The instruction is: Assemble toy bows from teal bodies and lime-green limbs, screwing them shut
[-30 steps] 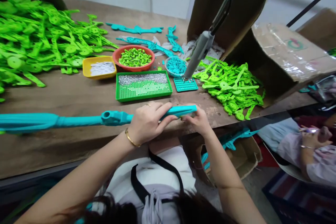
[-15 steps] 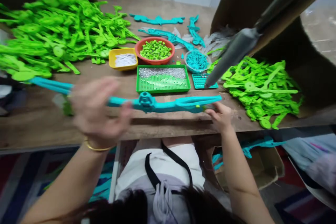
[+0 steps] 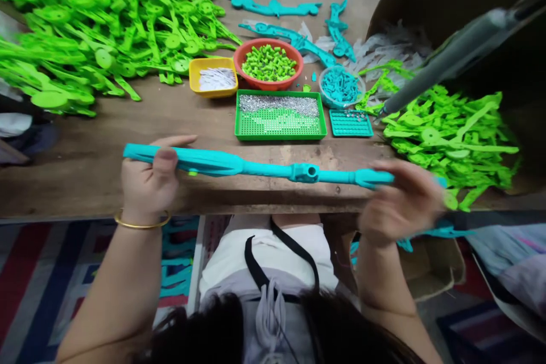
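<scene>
A long turquoise plastic piece [image 3: 264, 169], with a slotted wide section and a small hollow boss, lies level across my front, above the table's near edge. My left hand [image 3: 149, 179] is closed around its left end, thumb pressed over the front. Near that thumb a tiny yellow-green bit [image 3: 193, 173] shows at the piece's lower edge. At the other end my right hand [image 3: 398, 202] is on the piece, its fingers over the top and blurred by motion; the tip sticks out beyond them.
Bright green plastic parts are heaped at left [image 3: 106, 28] and right [image 3: 452, 131]. Between them stand a yellow tray [image 3: 194, 77], a red bowl [image 3: 268, 85], a green tray of metal pins [image 3: 279, 136], and a turquoise tray [image 3: 352, 129]. A grey rod tool [image 3: 447, 62] slants in from upper right.
The turquoise piece has been turned end for end: its wide slotted section moved from the right side to the left. Both hands have shifted to its ends. The view has tilted slightly down.
</scene>
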Demonstrator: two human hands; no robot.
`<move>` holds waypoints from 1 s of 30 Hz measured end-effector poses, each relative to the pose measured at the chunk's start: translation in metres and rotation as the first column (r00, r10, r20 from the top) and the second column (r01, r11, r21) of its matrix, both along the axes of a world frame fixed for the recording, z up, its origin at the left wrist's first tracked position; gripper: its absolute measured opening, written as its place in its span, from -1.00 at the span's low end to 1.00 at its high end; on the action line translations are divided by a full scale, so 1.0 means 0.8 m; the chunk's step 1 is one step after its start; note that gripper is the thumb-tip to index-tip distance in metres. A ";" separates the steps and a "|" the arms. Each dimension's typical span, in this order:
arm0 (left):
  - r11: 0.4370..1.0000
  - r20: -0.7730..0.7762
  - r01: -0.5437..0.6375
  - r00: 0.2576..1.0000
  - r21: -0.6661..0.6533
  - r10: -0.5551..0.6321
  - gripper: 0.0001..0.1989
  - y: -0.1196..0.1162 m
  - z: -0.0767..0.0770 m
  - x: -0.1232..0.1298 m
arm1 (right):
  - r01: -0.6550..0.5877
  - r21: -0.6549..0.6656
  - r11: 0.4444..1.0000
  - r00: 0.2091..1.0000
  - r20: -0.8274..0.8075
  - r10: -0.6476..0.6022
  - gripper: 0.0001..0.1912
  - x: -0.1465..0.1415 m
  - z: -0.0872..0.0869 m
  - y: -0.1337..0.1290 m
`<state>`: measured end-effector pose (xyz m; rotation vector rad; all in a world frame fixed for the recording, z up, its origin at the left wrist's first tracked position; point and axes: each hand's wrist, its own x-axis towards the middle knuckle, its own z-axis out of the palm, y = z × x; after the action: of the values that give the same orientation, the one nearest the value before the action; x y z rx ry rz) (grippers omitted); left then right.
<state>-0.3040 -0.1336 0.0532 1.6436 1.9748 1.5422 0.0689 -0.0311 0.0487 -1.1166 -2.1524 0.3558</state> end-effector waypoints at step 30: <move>0.831 0.064 0.368 0.924 -0.418 -0.377 -0.65 -0.013 -0.012 0.023 | -0.510 0.121 0.851 0.819 -0.233 0.524 -0.78 -0.160 0.024 -0.045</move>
<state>-0.2859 -0.1444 0.0435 1.7187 1.6993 0.8821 -0.0593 -0.0670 0.0677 -0.3986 -2.1810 0.6456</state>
